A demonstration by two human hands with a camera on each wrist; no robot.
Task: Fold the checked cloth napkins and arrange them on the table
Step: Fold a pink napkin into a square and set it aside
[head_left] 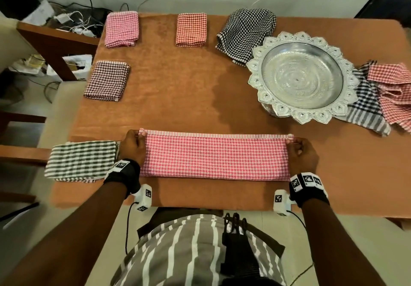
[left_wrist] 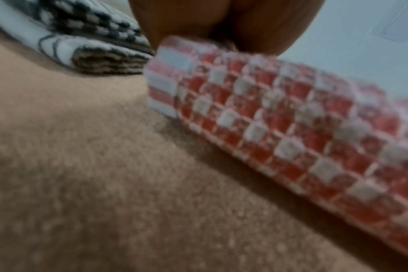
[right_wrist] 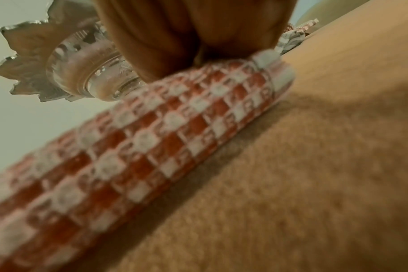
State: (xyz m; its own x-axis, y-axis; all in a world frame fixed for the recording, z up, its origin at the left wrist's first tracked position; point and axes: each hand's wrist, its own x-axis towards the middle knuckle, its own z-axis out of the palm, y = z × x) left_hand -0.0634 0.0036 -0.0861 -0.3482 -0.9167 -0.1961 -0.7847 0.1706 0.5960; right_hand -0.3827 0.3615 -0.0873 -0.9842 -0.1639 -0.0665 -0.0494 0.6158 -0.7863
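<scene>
Checked napkins (head_left: 214, 156): five folded flat

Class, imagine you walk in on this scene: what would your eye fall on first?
Probably the long pink checked napkin at the near edge of the table, pinched at its far corners by the left hand and right hand. Next, the ornate silver tray at far right.
</scene>
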